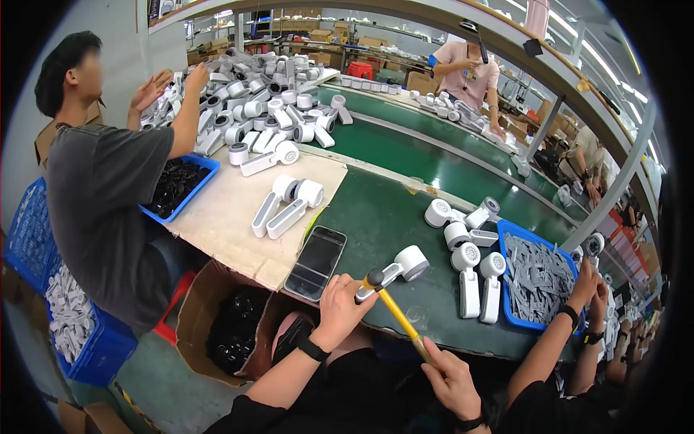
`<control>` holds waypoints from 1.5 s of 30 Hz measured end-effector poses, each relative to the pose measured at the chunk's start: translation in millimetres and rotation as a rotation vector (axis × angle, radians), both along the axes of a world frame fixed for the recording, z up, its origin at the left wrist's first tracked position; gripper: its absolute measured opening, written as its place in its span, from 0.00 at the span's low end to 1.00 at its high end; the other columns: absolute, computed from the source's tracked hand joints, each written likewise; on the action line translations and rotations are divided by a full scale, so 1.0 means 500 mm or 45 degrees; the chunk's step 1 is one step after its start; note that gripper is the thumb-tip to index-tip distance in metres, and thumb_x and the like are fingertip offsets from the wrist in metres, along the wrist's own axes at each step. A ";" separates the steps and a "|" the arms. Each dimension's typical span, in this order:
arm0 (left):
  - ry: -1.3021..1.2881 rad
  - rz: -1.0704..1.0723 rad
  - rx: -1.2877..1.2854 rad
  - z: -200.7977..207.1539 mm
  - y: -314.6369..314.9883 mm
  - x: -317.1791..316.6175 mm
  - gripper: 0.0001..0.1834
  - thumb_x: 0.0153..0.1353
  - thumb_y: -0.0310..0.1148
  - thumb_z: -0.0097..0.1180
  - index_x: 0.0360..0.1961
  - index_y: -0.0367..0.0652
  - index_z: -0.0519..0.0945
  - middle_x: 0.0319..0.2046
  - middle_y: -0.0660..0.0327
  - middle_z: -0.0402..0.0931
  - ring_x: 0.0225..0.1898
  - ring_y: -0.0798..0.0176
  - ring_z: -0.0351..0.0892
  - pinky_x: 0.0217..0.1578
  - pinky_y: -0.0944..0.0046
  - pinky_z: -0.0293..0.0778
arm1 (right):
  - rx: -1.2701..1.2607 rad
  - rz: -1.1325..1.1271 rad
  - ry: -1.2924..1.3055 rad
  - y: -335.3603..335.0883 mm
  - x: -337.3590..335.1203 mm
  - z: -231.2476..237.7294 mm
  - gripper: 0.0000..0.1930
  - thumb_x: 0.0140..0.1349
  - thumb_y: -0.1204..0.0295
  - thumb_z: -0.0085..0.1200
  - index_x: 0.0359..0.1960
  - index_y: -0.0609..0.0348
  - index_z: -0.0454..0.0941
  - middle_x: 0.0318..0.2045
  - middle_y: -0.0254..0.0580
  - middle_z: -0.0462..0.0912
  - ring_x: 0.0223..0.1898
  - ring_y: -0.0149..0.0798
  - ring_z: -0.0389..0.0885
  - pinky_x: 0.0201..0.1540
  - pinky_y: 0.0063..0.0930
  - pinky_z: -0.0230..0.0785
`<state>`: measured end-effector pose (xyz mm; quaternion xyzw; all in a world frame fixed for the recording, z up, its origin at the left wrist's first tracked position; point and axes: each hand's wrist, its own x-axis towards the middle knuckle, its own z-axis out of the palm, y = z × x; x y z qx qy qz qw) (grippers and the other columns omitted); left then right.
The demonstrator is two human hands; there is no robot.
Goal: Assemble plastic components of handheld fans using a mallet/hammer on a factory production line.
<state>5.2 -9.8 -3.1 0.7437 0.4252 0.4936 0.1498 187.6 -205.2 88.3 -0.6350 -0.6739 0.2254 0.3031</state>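
Note:
My left hand (337,312) is closed around the handle end of a white handheld device with a round head (412,263), which lies at the near edge of the green work surface. In my right hand (452,385) is a hammer with a yellow handle (400,315) and a small dark head. The hammer's head is over the device's handle end, close to my left fingers; whether it touches cannot be seen. A dark phone (316,262) lies just beyond my left hand. Several similar white devices (469,284) rest on the right, some side by side.
A blue tray of grey strips (536,278) stands right, beside a co-worker's raised hands (587,293). Two devices (288,217) lie on cardboard (224,210). Another person (108,173) sits left by a large pile (267,101) and a blue tray of black parts (176,189). Below stands a carton (194,318).

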 end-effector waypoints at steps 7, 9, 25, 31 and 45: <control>0.028 0.033 -0.043 -0.007 -0.002 -0.006 0.16 0.47 0.38 0.75 0.25 0.38 0.80 0.25 0.58 0.69 0.33 0.50 0.73 0.35 0.53 0.70 | -0.001 0.048 -0.047 -0.005 -0.003 -0.001 0.29 0.61 0.80 0.59 0.66 0.59 0.70 0.26 0.45 0.73 0.26 0.42 0.74 0.34 0.29 0.69; 0.017 -0.005 -0.023 -0.001 0.002 0.016 0.16 0.47 0.38 0.75 0.25 0.39 0.80 0.25 0.58 0.69 0.32 0.50 0.73 0.35 0.53 0.70 | 0.032 -0.016 0.009 -0.022 -0.004 0.003 0.29 0.61 0.80 0.59 0.66 0.59 0.71 0.27 0.46 0.73 0.27 0.43 0.74 0.34 0.30 0.69; 0.275 -0.034 -0.220 0.038 -0.013 -0.005 0.15 0.52 0.37 0.70 0.40 0.43 0.85 0.32 0.57 0.76 0.41 0.50 0.78 0.41 0.52 0.76 | 0.317 -0.249 0.119 0.025 0.033 -0.053 0.27 0.63 0.81 0.56 0.66 0.62 0.70 0.39 0.49 0.84 0.34 0.37 0.80 0.43 0.25 0.71; 0.437 -0.157 0.010 0.084 0.030 0.011 0.19 0.59 0.31 0.63 0.51 0.37 0.80 0.38 0.49 0.79 0.42 0.45 0.79 0.42 0.51 0.77 | 0.236 -0.186 0.133 0.034 0.059 -0.096 0.32 0.63 0.81 0.56 0.70 0.59 0.65 0.30 0.35 0.78 0.27 0.25 0.73 0.33 0.21 0.70; 0.627 0.432 -0.014 0.066 0.291 -0.283 0.23 0.58 0.31 0.61 0.55 0.41 0.76 0.39 0.42 0.78 0.41 0.42 0.78 0.42 0.46 0.75 | 0.471 -0.778 -0.075 -0.066 0.105 -0.078 0.30 0.63 0.80 0.55 0.69 0.59 0.66 0.33 0.55 0.79 0.33 0.55 0.78 0.38 0.40 0.71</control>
